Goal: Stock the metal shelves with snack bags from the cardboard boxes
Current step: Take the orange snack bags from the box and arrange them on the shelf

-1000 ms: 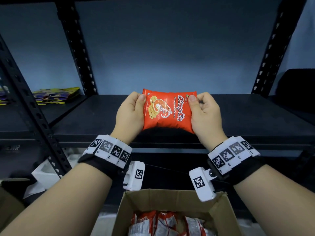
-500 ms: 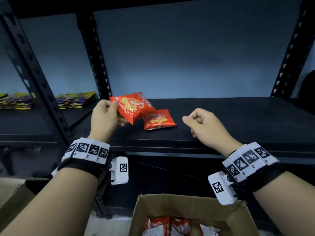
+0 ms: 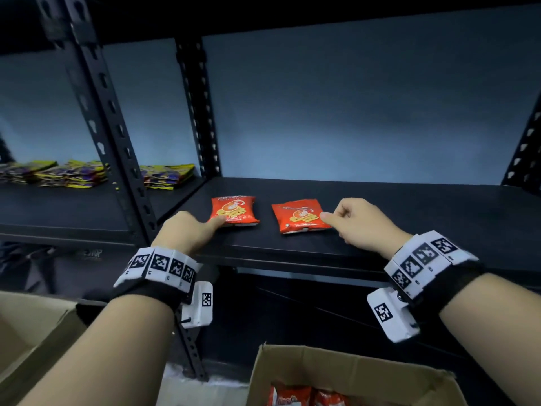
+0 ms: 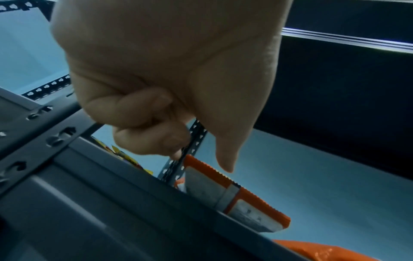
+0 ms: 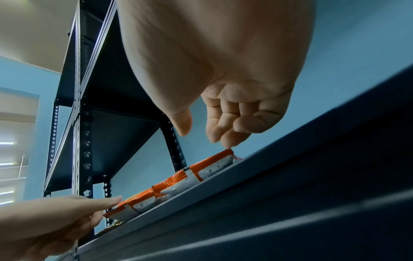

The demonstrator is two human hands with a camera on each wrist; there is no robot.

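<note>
Two red snack bags lie flat side by side on the dark metal shelf (image 3: pixel 409 218). My left hand (image 3: pixel 187 234) reaches over the shelf's front edge, and its thumb touches the near left corner of the left bag (image 3: pixel 234 210). In the left wrist view the fingers (image 4: pixel 145 123) are curled into the palm and hold nothing, with the thumb over the left bag's (image 4: pixel 234 192) sealed edge. My right hand (image 3: pixel 360 222) rests at the right bag's (image 3: pixel 300 215) right edge. Its half-curled fingertips (image 5: pixel 225 141) touch the right bag's (image 5: pixel 210 162) corner, thumb apart.
An open cardboard box (image 3: pixel 336 373) with more red bags (image 3: pixel 292 397) stands below me, and another box (image 3: pixel 29 326) is at the lower left. Yellow-purple packs (image 3: pixel 73 174) lie stacked on the neighbouring shelf left of the upright post (image 3: pixel 117 142). Bare shelf stretches to the right.
A second ago both hands held the red bags together above the shelf. Then the left hand carried one leftward. Now both bags lie flat apart, and neither hand holds one.
</note>
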